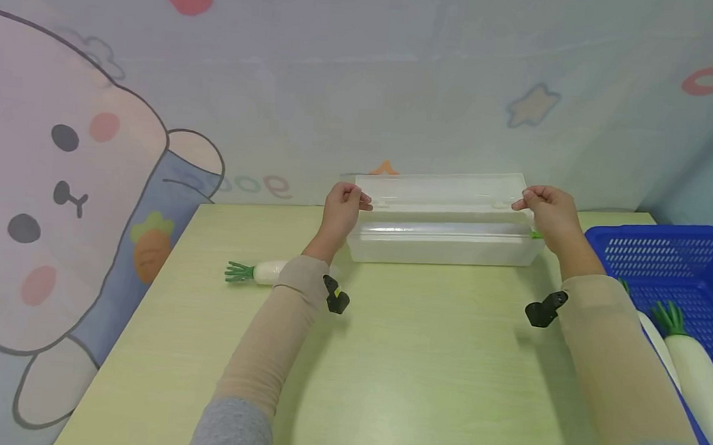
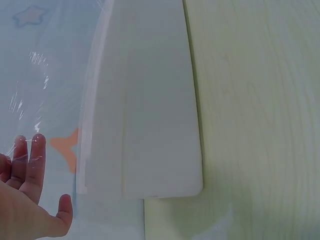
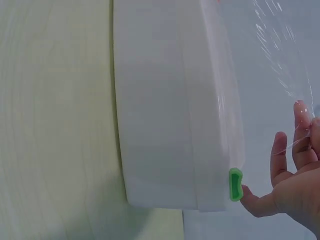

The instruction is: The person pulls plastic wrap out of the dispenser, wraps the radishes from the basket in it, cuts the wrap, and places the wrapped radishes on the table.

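Observation:
A long white cling film dispenser (image 1: 443, 250) lies across the back of the table, its lid (image 1: 438, 187) raised behind and the film roll (image 1: 442, 229) showing inside. My left hand (image 1: 340, 215), at the dispenser's left end, pinches a corner of clear cling film (image 2: 37, 95). At the other end my right hand (image 1: 551, 217) pinches the opposite film corner, and the wrinkled cling film (image 3: 275, 45) runs from its fingertips. A green slider (image 3: 235, 185) sits at the dispenser's right end, close to my right little finger. Thumb and forefinger are partly cut off in both wrist views.
A white radish (image 1: 267, 272) with green stalks lies left on the table, partly behind my left sleeve. At the right stands a blue plastic basket (image 1: 656, 234) with white radishes (image 1: 698, 386) in it. A printed cloth (image 1: 353, 79) hangs behind the table.

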`<state>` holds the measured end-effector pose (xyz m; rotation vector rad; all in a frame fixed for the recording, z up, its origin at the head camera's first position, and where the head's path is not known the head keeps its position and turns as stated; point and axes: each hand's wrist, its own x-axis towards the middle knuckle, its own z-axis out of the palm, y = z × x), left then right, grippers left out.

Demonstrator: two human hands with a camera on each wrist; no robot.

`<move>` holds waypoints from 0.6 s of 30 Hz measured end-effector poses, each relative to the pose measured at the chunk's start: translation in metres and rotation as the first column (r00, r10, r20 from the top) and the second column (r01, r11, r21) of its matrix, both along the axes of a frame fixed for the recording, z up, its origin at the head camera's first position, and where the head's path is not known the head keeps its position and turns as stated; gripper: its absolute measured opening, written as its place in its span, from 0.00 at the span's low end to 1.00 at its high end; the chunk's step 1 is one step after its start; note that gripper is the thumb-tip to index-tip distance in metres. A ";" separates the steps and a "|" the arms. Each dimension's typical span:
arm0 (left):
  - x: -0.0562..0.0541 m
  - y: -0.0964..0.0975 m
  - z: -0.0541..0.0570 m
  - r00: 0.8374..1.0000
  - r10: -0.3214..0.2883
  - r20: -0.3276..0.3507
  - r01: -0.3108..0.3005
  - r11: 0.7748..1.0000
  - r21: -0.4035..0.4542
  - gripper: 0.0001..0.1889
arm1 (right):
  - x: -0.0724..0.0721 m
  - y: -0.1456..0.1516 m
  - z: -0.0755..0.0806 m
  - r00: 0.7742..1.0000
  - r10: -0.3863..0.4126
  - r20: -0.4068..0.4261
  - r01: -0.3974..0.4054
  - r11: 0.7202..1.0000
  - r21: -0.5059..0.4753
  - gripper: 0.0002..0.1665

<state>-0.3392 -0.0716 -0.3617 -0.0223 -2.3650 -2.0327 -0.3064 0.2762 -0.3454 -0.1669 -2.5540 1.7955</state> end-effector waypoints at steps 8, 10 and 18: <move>0.000 0.000 0.005 1.000 -0.002 -0.013 0.002 1.000 0.006 0.12 | 0.000 -0.001 0.008 0.999 -0.035 0.005 0.035 0.999 0.002 0.20; 0.000 -0.001 0.006 1.000 -0.001 -0.019 0.001 1.000 0.004 0.13 | 0.001 -0.002 0.010 0.999 -0.039 0.007 0.039 0.999 0.001 0.19; 0.003 -0.001 0.014 0.999 0.014 -0.045 -0.014 1.000 0.015 0.10 | 0.004 -0.002 0.017 0.999 -0.033 -0.002 0.033 0.999 -0.011 0.19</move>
